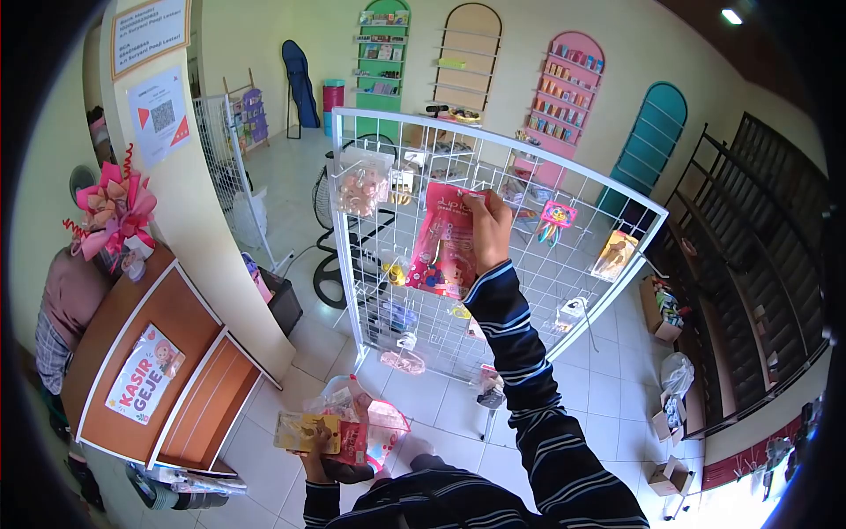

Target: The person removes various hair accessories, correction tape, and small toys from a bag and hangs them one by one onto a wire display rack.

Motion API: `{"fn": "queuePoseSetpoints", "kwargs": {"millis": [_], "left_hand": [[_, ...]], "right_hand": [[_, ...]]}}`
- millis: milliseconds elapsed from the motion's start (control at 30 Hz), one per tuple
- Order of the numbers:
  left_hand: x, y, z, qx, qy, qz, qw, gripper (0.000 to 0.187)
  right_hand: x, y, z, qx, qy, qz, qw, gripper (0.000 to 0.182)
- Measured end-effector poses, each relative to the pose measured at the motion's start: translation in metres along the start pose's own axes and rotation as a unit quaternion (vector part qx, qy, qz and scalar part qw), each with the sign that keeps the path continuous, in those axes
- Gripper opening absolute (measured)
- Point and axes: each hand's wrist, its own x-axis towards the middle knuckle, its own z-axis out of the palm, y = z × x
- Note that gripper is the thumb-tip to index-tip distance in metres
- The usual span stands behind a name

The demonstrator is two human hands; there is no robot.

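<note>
Raised in front of the white wire grid rack [659, 219], my right hand [493, 231] grips a pink packet [443, 251] by its upper right corner. The packet overlaps the upper middle of the grid, printed face toward me. Low by my body, my left hand [318, 443] is closed around a yellow carded packet [295, 432]. A red packet [354, 443] sits right beside that hand, in front of a pink and clear plastic bag [385, 421]. On the grid hang a bag of pale pink items [362, 189], a colourful hair-tie card [557, 216] and a gold card [616, 255].
A wooden cashier counter [196, 353] stands left beside a pillar [211, 256], with a person [72, 304] behind it. Beyond the grid is a black bicycle-like frame [331, 278]. Dark shelving [749, 273] and cardboard boxes [663, 309] line the right side.
</note>
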Motion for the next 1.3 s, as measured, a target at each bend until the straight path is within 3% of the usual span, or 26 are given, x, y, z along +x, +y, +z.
{"fn": "queuePoseSetpoints", "kwargs": {"millis": [167,267,367,500,533,633,667,700,767,833,867,900,933,967,1033,1100,1200,1300], "left_hand": [[0.004,0.007,0.020,-0.012,-0.006,0.005,1.000,0.028],[0.007,0.010,0.029,-0.007,-0.007,0.002,1.000,0.028],[0.010,0.010,0.038,-0.020,-0.010,-0.009,1.000,0.030],[0.018,0.014,0.053,-0.021,-0.034,-0.001,0.999,0.031],[0.020,0.015,0.058,-0.027,-0.037,0.000,0.999,0.032],[0.024,0.021,0.074,-0.066,-0.075,-0.050,0.994,0.034],[0.023,0.025,0.082,-0.052,-0.077,-0.046,0.995,0.035],[0.022,0.029,0.092,-0.037,-0.076,-0.042,0.995,0.035],[0.022,0.033,0.112,-0.055,-0.081,-0.013,0.995,0.036],[0.026,0.031,0.120,-0.015,-0.086,0.035,0.996,0.035],[0.027,0.030,0.127,-0.015,-0.078,0.034,0.996,0.035],[0.025,0.030,0.134,-0.028,-0.080,0.020,0.996,0.034],[0.024,0.028,0.139,-0.041,-0.085,0.006,0.995,0.034],[0.024,0.025,0.142,-0.039,-0.085,0.000,0.996,0.034],[0.024,0.017,0.146,-0.029,-0.075,-0.024,0.996,0.033],[0.026,0.011,0.146,-0.016,-0.091,-0.009,0.996,0.032],[0.024,0.004,0.148,-0.036,-0.094,-0.030,0.994,0.030],[0.025,0.002,0.152,0.002,-0.097,0.004,0.995,0.029]], "right_hand": [[0.021,0.026,0.001,-0.118,0.062,-0.041,0.990,0.019],[0.043,0.055,-0.008,-0.258,0.127,-0.056,0.956,0.024],[0.056,0.076,-0.016,-0.272,0.168,-0.074,0.945,0.032],[0.068,0.088,-0.025,-0.307,0.170,-0.055,0.935,0.031],[0.070,0.087,-0.027,-0.334,0.154,-0.011,0.930,0.026],[0.078,0.106,-0.044,-0.389,0.186,-0.087,0.898,0.028],[0.073,0.108,-0.052,-0.386,0.198,-0.182,0.883,0.034],[0.065,0.095,-0.059,-0.357,0.173,-0.146,0.906,0.036],[0.018,0.057,-0.055,-0.191,0.172,-0.204,0.944,0.027],[-0.052,0.027,-0.049,-0.231,0.010,-0.183,0.956,0.025],[-0.091,0.018,-0.039,-0.272,-0.047,-0.114,0.954,0.020],[-0.124,0.006,-0.032,-0.218,-0.133,-0.019,0.967,0.019],[-0.147,-0.008,-0.026,-0.211,-0.190,0.088,0.955,0.032],[-0.162,0.001,-0.028,-0.192,-0.234,0.086,0.949,0.028],[-0.174,0.013,-0.035,-0.085,-0.301,0.301,0.901,0.034],[-0.177,0.016,-0.041,0.002,-0.285,0.378,0.881,0.034],[-0.172,0.012,-0.050,0.009,-0.254,0.392,0.884,0.032],[-0.175,-0.002,-0.048,-0.027,-0.218,0.405,0.887,0.030]]}}
